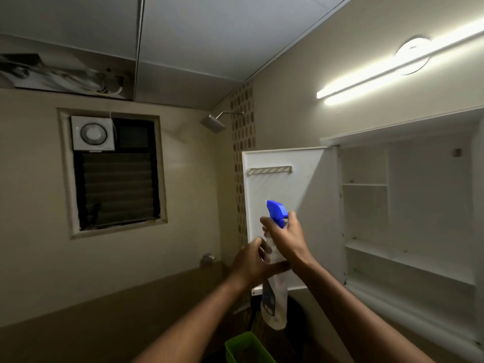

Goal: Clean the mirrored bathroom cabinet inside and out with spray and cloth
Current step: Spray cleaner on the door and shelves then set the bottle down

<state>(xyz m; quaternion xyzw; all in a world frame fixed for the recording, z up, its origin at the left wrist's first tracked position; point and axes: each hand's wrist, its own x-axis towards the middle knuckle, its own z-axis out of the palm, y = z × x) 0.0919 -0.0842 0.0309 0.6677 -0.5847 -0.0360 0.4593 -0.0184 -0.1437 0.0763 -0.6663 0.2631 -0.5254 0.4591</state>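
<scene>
The white bathroom cabinet (408,205) hangs open on the right wall, its shelves bare. Its door (282,184) is swung out toward me, showing the white inner face with a small rail near the top. In front of the door I hold a clear spray bottle (275,297) with a blue trigger head. My right hand (285,237) grips the bottle's neck just under the trigger. My left hand (251,263) holds the bottle's body lower down. The nozzle points left. No cloth is in view.
A green plastic basket (246,347) sits low at the bottom centre. A louvred window with an exhaust fan (93,133) is in the far wall, a shower head (213,123) beside it. A tube light (392,69) glows above the cabinet.
</scene>
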